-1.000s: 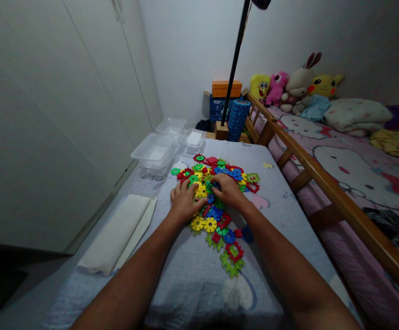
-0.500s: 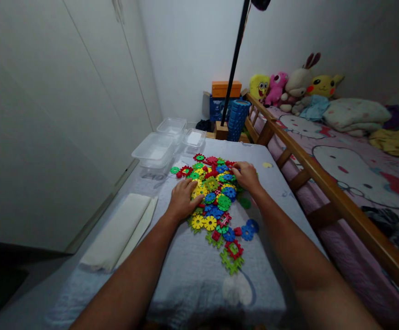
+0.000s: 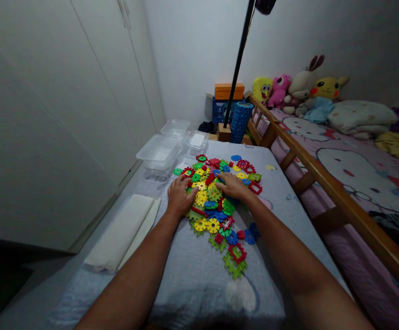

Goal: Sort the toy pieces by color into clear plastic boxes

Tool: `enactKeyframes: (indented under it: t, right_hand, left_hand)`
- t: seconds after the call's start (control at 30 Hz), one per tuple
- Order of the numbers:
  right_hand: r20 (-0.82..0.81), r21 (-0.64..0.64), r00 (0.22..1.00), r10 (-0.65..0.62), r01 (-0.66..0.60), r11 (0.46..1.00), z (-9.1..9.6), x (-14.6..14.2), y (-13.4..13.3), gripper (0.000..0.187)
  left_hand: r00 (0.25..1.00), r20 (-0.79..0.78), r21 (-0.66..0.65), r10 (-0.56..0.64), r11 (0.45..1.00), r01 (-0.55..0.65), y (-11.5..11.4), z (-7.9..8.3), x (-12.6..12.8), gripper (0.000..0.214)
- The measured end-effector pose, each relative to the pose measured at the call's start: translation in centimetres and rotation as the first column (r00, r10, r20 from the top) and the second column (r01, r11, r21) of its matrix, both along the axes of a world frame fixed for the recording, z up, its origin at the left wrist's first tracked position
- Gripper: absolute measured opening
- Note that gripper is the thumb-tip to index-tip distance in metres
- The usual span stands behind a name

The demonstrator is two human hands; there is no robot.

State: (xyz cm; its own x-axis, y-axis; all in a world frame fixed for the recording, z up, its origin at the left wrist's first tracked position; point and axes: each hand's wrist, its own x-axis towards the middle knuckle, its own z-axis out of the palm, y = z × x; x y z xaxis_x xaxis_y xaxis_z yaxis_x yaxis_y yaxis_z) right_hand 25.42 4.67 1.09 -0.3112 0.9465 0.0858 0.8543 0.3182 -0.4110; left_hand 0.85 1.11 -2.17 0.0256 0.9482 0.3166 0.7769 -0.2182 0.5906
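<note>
A heap of flat plastic gear and square pieces (image 3: 220, 201) in red, yellow, green and blue lies on a grey-blue padded surface (image 3: 192, 279). My left hand (image 3: 179, 196) rests palm down on the heap's left side, fingers spread over yellow and green pieces. My right hand (image 3: 231, 186) lies palm down on the middle of the heap, its fingers pointing left. Whether either hand grips a piece is hidden under the palms. A green square piece (image 3: 234, 266) and a red one (image 3: 237, 251) sit at the near end of the heap.
Clear plastic containers (image 3: 160, 152) stand at the far left corner, and a folded white cloth (image 3: 123, 233) lies to the left. A wooden bed rail (image 3: 326, 183) runs along the right, with plush toys (image 3: 298, 87) behind it. A black pole (image 3: 238, 64) rises at the back.
My right hand has come back from the heap's far right edge to its middle. Pieces at the far side are spread out more. My left hand has barely moved.
</note>
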Motion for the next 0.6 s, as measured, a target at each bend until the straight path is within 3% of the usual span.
enactKeyframes:
  t: [0.1,0.17,0.27,0.33,0.4,0.5,0.6]
  right_hand:
    - [-0.083,-0.114,0.982,0.172,-0.181,0.977,1.1,-0.1,-0.6,0.025]
    - [-0.152,-0.141,0.972,0.178,-0.200,0.970,2.0,0.6,0.2,0.021]
    - [-0.084,-0.040,0.996,-0.039,0.036,0.999,2.5,2.4,2.9,0.026]
    - [0.024,0.029,0.958,-0.286,0.285,0.958,2.3,3.8,5.1,0.032]
    - [0.087,0.059,0.884,-0.459,0.455,0.888,1.7,4.9,7.0,0.049]
    - [0.153,0.002,0.833,-0.531,0.537,0.843,0.8,5.3,8.9,0.069]
    - [0.199,-0.087,0.857,-0.474,0.498,0.863,0.3,4.1,9.5,0.072]
  left_hand:
    - [1.000,-0.014,-0.022,-0.012,1.000,0.011,0.1,-0.1,0.1,0.044]
    - [0.999,-0.017,-0.043,-0.044,0.998,0.043,0.2,-0.1,0.0,0.045]
    - [0.994,-0.018,-0.058,-0.104,0.993,0.103,0.2,-0.3,-0.1,0.044]
    - [0.990,-0.018,-0.054,-0.136,0.989,0.135,0.3,-0.4,-0.2,0.045]
    - [0.987,-0.019,-0.056,-0.159,0.986,0.158,0.3,-0.4,-0.2,0.047]
    - [0.981,-0.023,-0.074,-0.191,0.979,0.189,0.3,-0.4,-0.3,0.049]
    - [0.978,0.011,-0.063,-0.209,0.976,0.210,0.5,-0.3,-0.4,0.050]
